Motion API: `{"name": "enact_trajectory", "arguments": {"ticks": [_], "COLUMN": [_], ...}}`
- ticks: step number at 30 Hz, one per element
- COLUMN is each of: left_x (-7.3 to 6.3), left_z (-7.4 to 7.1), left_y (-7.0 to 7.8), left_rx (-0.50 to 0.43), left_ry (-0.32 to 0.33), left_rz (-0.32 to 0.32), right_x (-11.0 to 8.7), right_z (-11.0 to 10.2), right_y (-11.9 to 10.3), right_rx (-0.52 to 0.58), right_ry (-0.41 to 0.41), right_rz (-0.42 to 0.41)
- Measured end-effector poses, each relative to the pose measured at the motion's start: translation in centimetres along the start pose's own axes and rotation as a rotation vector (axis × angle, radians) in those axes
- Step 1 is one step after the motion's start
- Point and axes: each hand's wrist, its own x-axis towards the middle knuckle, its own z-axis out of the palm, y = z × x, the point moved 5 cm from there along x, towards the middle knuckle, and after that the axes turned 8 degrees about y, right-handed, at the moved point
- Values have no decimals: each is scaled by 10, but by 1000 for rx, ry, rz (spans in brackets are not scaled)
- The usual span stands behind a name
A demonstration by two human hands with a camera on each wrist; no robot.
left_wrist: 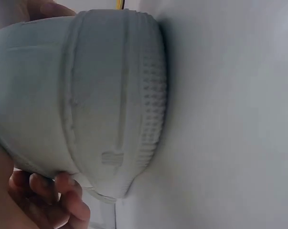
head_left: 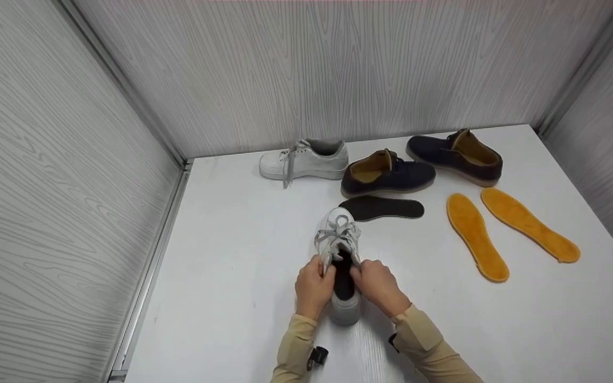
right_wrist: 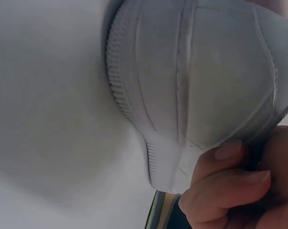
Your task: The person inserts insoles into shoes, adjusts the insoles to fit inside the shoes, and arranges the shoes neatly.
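Note:
A white lace-up sneaker [head_left: 346, 311] stands on the table, toe pointing away from me, with a dark insole [head_left: 344, 282] lying inside it. My left hand [head_left: 314, 287] grips the left side of its opening, thumb at the inner edge and fingers curled along the outside. On the opposite side, my right hand [head_left: 380, 284] holds the collar the same way. Both wrist views show the sneaker's heel [left_wrist: 96, 86] close up, its sole down at the table surface. Grey laces [head_left: 340, 229] are tied in a bow over the tongue.
Beyond the toe lies another dark insole [head_left: 386, 207]. A second white sneaker [head_left: 312, 162] stands near the back wall, beside two dark blue shoes [head_left: 413, 175] [head_left: 445, 151]. Two orange insoles [head_left: 477, 236] [head_left: 530, 223] lie at the right.

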Motion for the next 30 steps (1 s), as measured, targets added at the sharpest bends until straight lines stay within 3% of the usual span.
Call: {"name": "enact_trajectory", "arguments": {"ticks": [3, 7, 23, 30], "left_x": [-2, -2, -3, -2], "left_z": [3, 4, 1, -4], "left_y": [-3, -3, -2, 3], "left_rx": [-78, -113, -66, -41], "left_ry": [15, -1, -11, 12], "left_rz": [-35, -53, -50, 1], "right_x": [-1, -3, -5, -4], "right_z": [1, 2, 4, 2], "right_y": [2, 5, 7, 1], "right_rx": [20, 35, -6, -44], "right_ry": [1, 5, 3, 65], "right_rz": [26, 45, 60, -23]}}
